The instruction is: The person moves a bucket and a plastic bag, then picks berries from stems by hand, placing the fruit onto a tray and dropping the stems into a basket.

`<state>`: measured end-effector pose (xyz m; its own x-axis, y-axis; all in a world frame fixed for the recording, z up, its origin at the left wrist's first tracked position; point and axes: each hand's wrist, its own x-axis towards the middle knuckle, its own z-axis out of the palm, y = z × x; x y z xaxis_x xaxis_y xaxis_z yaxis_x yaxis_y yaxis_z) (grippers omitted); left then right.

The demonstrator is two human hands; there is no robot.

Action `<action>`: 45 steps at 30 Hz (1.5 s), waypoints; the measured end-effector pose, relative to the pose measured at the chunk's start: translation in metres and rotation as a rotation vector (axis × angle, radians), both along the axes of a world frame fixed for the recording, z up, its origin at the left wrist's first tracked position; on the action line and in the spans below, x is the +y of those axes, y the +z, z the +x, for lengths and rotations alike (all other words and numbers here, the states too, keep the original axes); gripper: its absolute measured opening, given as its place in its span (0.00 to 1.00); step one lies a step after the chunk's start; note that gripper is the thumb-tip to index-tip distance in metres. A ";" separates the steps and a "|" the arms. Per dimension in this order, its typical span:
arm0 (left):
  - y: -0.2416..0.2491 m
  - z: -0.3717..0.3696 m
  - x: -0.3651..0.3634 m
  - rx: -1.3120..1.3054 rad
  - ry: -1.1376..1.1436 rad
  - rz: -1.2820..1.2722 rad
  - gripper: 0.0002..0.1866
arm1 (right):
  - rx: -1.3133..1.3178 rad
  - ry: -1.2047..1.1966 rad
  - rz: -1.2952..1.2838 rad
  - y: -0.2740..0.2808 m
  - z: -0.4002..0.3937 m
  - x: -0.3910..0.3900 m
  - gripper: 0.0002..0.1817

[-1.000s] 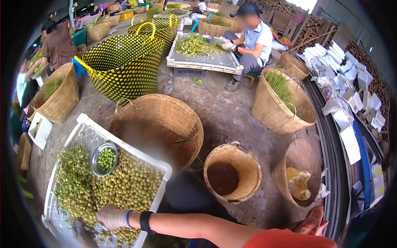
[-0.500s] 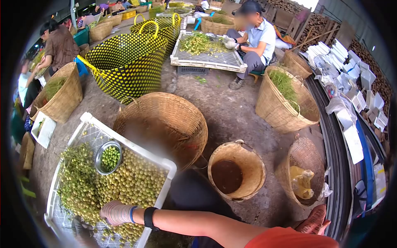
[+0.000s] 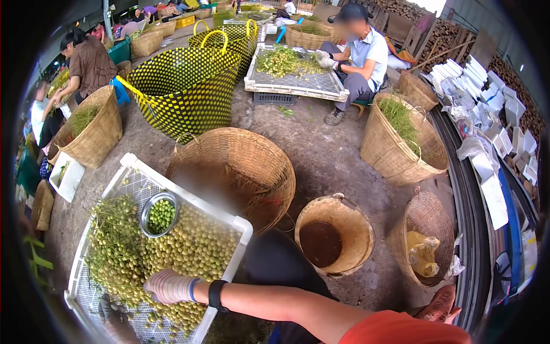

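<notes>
My right hand (image 3: 171, 286), in a striped knit glove, rests low over small round yellow-green fruits (image 3: 197, 249) on a white mesh tray (image 3: 243, 232). Its fingers curl downward, and what they hold is hidden. At the tray's lower left is my left hand (image 3: 114, 318), in a dark-fingered glove, dim and partly cut off, near the fruits; its fingers do not show clearly. Stemmy bunches of fruit (image 3: 114, 243) are heaped on the tray's left side. A metal bowl (image 3: 144, 225) holding greener fruits (image 3: 162, 216) sits among the loose ones.
A large wicker basket (image 3: 258, 155) stands just beyond the tray, a smaller basket (image 3: 361, 229) to its right. Another basket holds a yellow plastic bag (image 3: 422, 252). Yellow-black woven baskets (image 3: 189, 97) stand farther off. A seated person (image 3: 366, 57) works at another tray (image 3: 298, 86).
The whole view has shifted slightly, so the tray and baskets appear a little farther right. My right hand stays low over the fruits, in nearly the same place on the tray.
</notes>
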<state>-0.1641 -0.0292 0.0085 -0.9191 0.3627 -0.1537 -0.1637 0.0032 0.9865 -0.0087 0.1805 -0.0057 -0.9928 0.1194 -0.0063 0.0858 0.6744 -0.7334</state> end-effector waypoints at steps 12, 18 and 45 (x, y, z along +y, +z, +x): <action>0.012 0.033 0.027 -0.046 0.141 -0.035 0.21 | 0.254 -0.129 0.031 -0.029 0.002 0.011 0.07; 0.042 0.052 0.046 -0.097 0.010 0.163 0.08 | -0.062 -0.010 0.057 -0.006 -0.006 0.029 0.14; 0.030 0.065 0.045 -0.178 0.025 0.081 0.06 | 0.404 0.047 -0.300 -0.022 -0.035 -0.013 0.10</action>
<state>-0.0992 0.0154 0.0381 -0.8889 0.3580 -0.2860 -0.3349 -0.0817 0.9387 -0.0433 0.1676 -0.0276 -0.9274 0.1262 0.3522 -0.2702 0.4251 -0.8639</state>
